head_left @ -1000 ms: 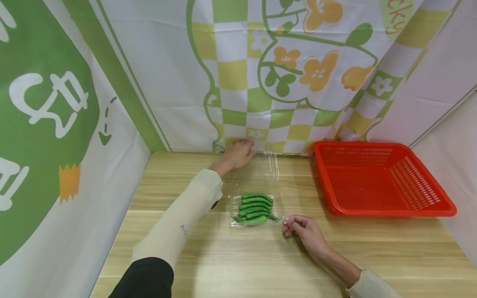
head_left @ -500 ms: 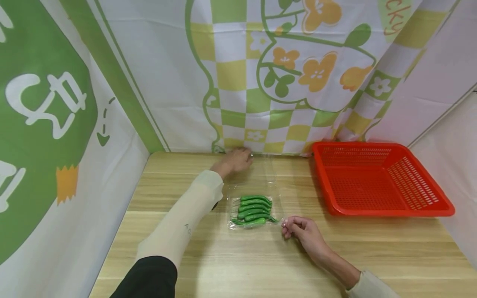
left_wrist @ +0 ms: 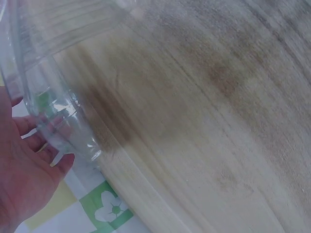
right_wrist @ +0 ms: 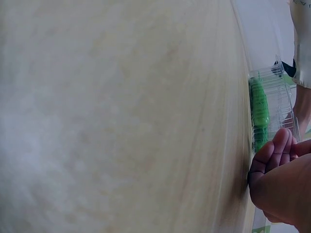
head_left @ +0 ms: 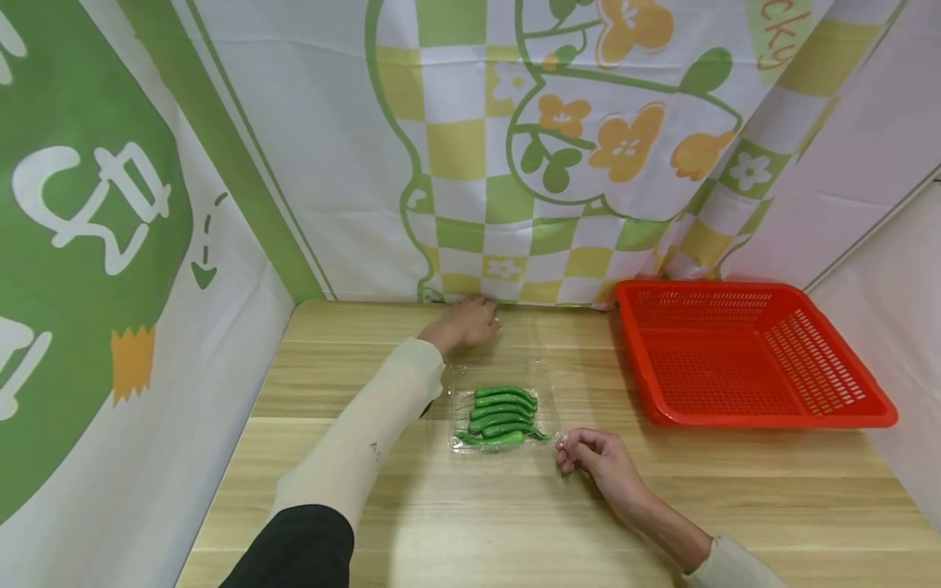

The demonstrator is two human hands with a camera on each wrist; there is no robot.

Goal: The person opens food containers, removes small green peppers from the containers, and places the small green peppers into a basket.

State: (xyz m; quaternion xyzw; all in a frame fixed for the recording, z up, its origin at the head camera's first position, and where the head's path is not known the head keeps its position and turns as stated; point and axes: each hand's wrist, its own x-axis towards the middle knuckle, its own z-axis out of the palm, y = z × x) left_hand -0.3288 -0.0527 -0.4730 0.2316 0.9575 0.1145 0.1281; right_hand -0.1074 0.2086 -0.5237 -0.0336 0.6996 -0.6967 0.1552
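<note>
A clear plastic box point(head_left: 457, 445) lies on the table with several green chili peppers point(head_left: 503, 415) in a row inside. Its hinged lid point(left_wrist: 73, 116) stands open toward the back wall. My left hand point(head_left: 470, 321) holds the lid's far edge; in the left wrist view, its fingers point(left_wrist: 36, 141) bend at the clear plastic. My right hand point(head_left: 599, 457) pinches the box's near right corner with thumb and fingers. From the right wrist view, the curled right fingers point(right_wrist: 277, 150) are beside the box wall, and the exact contact is partly hidden.
A red perforated plastic basket point(head_left: 735, 359) stands at the right on the wooden table point(head_left: 470, 523). A printed cloth point(head_left: 507, 163) hangs along the back edge, close behind my left hand. Another cloth wall point(head_left: 220, 367) borders the left side.
My left hand has come slightly down and nearer from the back cloth, with the lid edge. My right hand stays at the box corner. The peppers keep their places in the box.
</note>
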